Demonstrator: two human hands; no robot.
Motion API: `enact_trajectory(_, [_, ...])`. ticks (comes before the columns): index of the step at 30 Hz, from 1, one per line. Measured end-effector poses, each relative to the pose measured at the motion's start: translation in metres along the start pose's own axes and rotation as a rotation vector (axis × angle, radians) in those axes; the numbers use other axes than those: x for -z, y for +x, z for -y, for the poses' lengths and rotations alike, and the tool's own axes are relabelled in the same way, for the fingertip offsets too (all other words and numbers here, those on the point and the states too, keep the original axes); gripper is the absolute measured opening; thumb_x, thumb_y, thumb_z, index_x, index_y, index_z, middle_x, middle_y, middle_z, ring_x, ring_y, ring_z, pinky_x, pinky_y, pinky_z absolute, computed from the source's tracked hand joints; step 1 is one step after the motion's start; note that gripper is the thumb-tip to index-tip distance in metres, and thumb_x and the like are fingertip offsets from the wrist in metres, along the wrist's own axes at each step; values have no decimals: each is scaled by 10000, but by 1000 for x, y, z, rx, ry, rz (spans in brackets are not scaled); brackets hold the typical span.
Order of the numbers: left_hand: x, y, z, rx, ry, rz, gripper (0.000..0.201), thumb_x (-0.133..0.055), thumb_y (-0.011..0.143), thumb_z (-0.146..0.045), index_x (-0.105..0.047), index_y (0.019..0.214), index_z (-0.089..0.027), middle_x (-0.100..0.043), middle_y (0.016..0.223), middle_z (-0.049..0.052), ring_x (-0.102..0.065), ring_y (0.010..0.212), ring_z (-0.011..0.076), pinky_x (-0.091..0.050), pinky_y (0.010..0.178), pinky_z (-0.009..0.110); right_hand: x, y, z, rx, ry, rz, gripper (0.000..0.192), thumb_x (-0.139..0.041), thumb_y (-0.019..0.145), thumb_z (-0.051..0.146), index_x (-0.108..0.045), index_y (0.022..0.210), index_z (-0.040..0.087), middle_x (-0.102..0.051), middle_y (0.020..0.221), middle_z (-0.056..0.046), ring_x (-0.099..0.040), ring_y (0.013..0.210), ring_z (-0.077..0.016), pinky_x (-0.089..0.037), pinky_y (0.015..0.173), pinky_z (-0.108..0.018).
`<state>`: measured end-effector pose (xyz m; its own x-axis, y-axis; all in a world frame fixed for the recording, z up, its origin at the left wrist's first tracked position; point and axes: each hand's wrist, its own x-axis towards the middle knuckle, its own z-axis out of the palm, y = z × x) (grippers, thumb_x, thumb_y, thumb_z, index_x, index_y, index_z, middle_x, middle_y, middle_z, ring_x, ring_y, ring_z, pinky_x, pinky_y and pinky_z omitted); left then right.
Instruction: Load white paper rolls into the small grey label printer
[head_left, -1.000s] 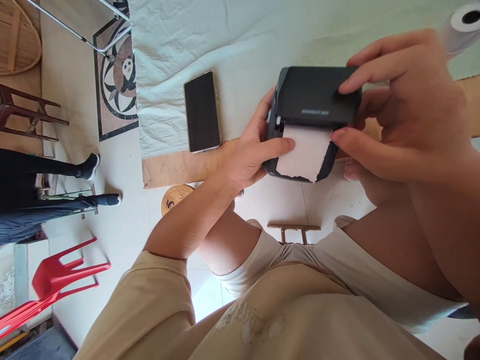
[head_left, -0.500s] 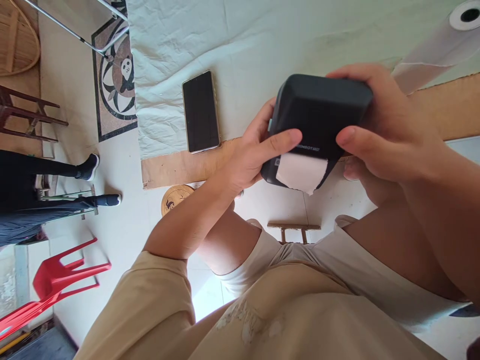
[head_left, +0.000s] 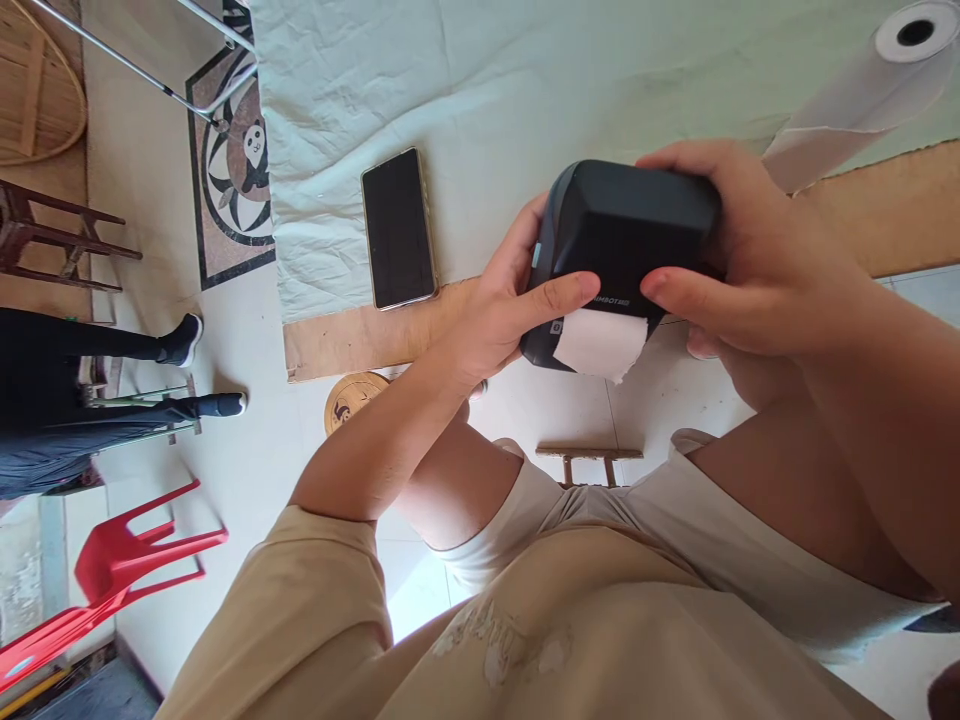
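At the far left, a red chair (head_left: 135,550) lies below another person's dark trousers and shoe (head_left: 182,340) (well away from the work). Next comes the table, covered by a pale cloth (head_left: 322,90), with a phone (head_left: 399,230) lying dark-screened near its bare wooden edge (head_left: 352,336)

Right of the phone, the person's left hand (head_left: 504,305) grips the near left part of a black printer (head_left: 637,230), thumb laid on top, fingers wrapped round the side and partly hidden. The printer is held between both hands around the near edge of the table; whether it touches the wood cannot be told. A torn strip of paper (head_left: 604,345) sticks out of its front, below the thumbs

The right hand (head_left: 765,250) clasps the other side, thumb on the lid, fingers over the far corner. Behind it, at the far right, a large roll (head_left: 900,75) rests on the cloth, its loose end trailing

The step in hand seems to be pressing the lid down over the paper. The next move would call for even pressure from both thumbs, a steady hold underneath and the strip left lying straight
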<state>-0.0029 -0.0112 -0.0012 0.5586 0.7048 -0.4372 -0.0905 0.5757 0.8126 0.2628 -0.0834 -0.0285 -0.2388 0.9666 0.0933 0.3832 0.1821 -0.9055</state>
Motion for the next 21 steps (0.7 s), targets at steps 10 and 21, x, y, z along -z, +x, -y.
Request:
enact_trajectory(10, [-11, 6, 7, -134, -85, 72, 488, -520, 1280, -520, -809, 1614, -314, -955, 1272, 0, -850, 1659, 344, -754, 1295, 432, -2, 1, 3, -43, 4, -42, 1057, -679, 1099, 1121, -510, 1840, 387, -727, 1511, -72, -815, 1166, -173, -762, 866, -332])
enact_trajectory(21, [-18, 0, 3, -162, -138, 37, 252, -705, 1241, -447, -900, 1223, -289, -849, 988, 39, -728, 1770, 361, -669, 1387, 425, -7, -2, 6, -105, 16, -145, 874, -795, 1181, 905, -542, 1841, 391, -727, 1564, -74, -827, 1099, -148, -772, 819, -319])
